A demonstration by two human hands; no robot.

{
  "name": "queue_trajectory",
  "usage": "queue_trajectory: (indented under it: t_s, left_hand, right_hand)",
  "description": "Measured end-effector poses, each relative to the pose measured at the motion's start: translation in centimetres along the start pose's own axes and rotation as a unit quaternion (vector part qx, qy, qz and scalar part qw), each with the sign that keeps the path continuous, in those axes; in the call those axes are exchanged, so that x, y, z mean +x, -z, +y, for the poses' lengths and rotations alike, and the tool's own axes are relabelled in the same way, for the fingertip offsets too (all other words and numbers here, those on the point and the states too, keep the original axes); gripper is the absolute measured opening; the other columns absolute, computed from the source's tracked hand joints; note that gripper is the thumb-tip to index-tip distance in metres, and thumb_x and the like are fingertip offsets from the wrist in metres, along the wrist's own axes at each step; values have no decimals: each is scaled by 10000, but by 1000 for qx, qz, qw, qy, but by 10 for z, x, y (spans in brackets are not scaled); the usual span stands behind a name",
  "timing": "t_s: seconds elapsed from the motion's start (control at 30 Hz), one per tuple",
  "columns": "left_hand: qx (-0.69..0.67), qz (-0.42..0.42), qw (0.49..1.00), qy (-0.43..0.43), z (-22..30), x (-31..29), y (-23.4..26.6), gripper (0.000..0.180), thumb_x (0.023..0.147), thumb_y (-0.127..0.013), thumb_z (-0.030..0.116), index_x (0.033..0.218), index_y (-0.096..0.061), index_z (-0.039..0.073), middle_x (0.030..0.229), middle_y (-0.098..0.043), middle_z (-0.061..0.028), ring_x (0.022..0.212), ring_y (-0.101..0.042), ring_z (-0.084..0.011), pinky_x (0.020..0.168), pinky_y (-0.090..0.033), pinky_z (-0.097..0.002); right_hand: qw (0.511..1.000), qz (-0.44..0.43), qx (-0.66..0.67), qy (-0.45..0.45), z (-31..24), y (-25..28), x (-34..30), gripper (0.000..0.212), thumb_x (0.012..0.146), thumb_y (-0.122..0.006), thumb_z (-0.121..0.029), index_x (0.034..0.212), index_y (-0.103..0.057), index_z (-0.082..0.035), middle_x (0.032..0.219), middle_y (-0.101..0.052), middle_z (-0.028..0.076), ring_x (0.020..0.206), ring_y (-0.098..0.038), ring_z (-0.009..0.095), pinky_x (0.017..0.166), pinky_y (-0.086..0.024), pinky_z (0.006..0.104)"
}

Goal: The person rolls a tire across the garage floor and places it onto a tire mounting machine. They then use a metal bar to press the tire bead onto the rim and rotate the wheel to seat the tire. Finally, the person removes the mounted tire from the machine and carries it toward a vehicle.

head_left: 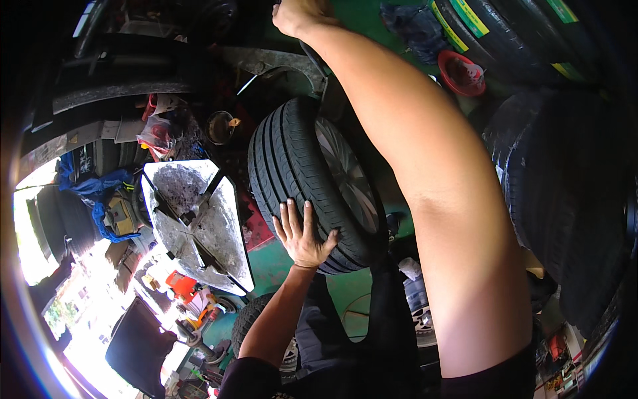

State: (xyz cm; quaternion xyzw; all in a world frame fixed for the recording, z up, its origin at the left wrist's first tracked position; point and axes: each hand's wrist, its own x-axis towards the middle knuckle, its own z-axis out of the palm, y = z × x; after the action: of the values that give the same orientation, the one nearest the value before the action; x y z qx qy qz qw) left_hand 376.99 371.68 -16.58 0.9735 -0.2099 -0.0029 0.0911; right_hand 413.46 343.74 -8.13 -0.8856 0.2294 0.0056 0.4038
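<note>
A black tire point(282, 149) on a silver spoked wheel point(342, 169) stands upright in front of me, tread toward the left. My left hand point(302, 239) lies on the lower part of the tread, fingers spread and thumb out, with nothing in its grasp. Stretched far forward, past the tire, my right hand point(302, 16) is at the top edge of the view. Its fingers look curled, but they are partly cut off and whatever they hold is hidden. A dark curved metal arm point(286, 63) lies just below that hand, beyond the tire.
Left of the tire is a metal turntable point(179, 189) with clamp bars. A round can point(220, 126) with a brush sits beyond it. Stacked tires point(545, 179) fill the right side, near a red bowl point(462, 72). Tools and an orange object point(181, 284) lie at lower left.
</note>
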Motion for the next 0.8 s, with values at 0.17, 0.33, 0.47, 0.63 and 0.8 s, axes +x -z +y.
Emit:
queue_trajectory:
  t_s: [0.17, 0.33, 0.47, 0.63, 0.8]
  left_hand:
    - [-5, 11, 1000, -25, -9, -5, -6, 864, 879, -536, 681, 1483, -517, 64, 1565, -397, -285, 1490, -318, -452, 1218, -159, -604]
    - [-7, 25, 998, -54, -15, -7, -10, 859, 920, -482, 668, 1510, -471, 43, 1564, -377, -315, 1480, -318, -483, 1209, -162, -611]
    - [9, 8, 997, -71, -19, -8, -10, 862, 960, -427, 651, 1530, -416, 3, 1584, -338, -317, 1486, -282, -499, 1201, -166, -622]
    - [19, 16, 995, -99, -21, -7, -9, 826, 984, -391, 589, 1555, -365, -6, 1601, -317, -304, 1487, -276, -497, 1205, -168, -610]
    - [19, 19, 994, -102, -19, -9, -8, 778, 999, -384, 539, 1560, -365, 0, 1616, -312, -282, 1502, -274, -467, 1220, -169, -574]
  right_hand:
    - [961, -122, 179, 171, 23, 6, 0, 615, 918, -659, -596, 961, -715, 14, 779, -722, 177, 760, -711, 343, 732, -575, 483]
    - [929, -81, 358, -47, 190, -21, -74, 595, 936, -620, -586, 1160, -688, -38, 993, -736, 114, 816, -732, 202, 660, -571, 313]
    - [794, 57, 436, -419, 397, -95, -272, 495, 951, -632, -576, 1082, -686, -101, 866, -707, 16, 629, -635, 110, 536, -472, 244]
    - [833, -2, 19, -553, 509, -146, -594, 465, 966, -569, -461, 1121, -725, -52, 1159, -693, 272, 1113, -658, 448, 950, -524, 514]
    - [809, -87, -27, -581, 489, -169, -717, 453, 955, -549, -422, 950, -748, -16, 1051, -733, 225, 1019, -689, 420, 904, -539, 503]
